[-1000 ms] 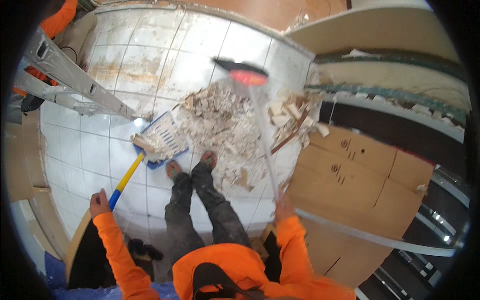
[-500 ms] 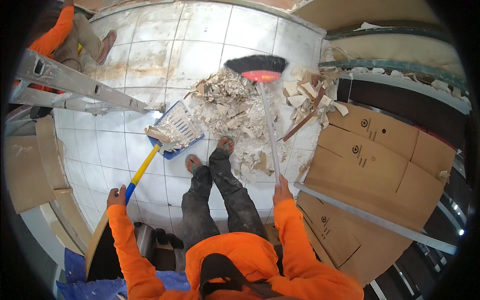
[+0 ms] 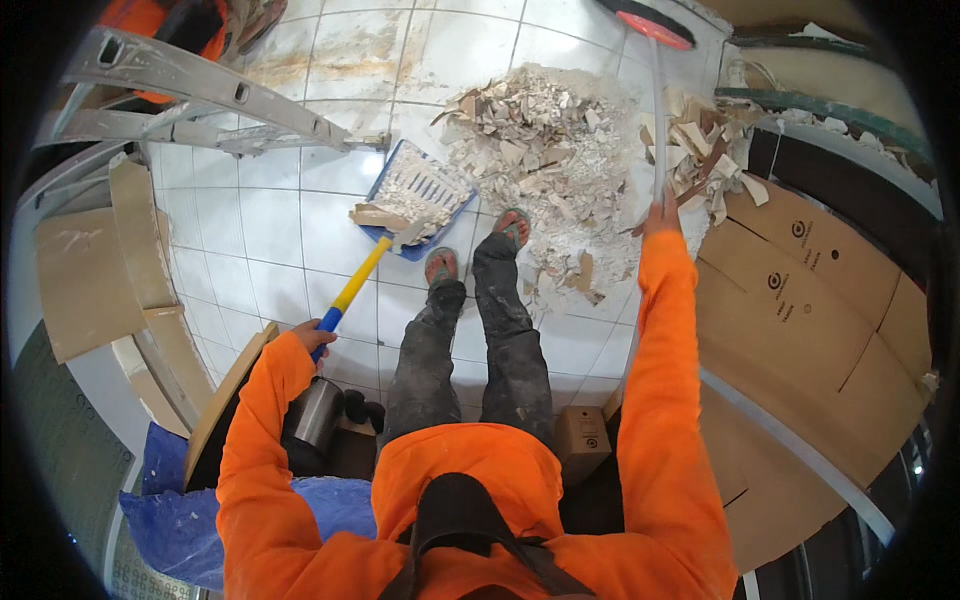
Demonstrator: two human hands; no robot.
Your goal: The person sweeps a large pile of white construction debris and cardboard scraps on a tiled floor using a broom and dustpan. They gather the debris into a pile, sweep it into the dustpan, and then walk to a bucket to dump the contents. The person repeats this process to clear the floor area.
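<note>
My left hand (image 3: 316, 338) is closed round the blue end of a long blue-and-yellow handle (image 3: 352, 288). A grey metal piece (image 3: 408, 236) shows at its far end, over the near edge of a blue dustpan (image 3: 456, 218); how they join cannot be made out. White rubble and a broken board piece lie in the dustpan. My right hand (image 3: 661, 212) grips the pale shaft of a broom (image 3: 659, 110), arm stretched forward. The broom's red-and-black head is at the top edge, partly out of view, beyond the rubble heap (image 3: 540, 150).
Right of the rubble lie more broken pieces (image 3: 705, 150) beside flattened cardboard (image 3: 800, 310) and a metal bar (image 3: 790, 440). An aluminium ladder (image 3: 215, 90) stands left, with another person (image 3: 190, 30) behind it. Board offcuts (image 3: 90, 280) lean at left; a small box (image 3: 582, 440) is near my legs.
My right hand has pushed the broom forward and right, its head passing beyond the rubble. My left hand still holds the handle, with the dustpan in about the same spot. The view has shifted.
</note>
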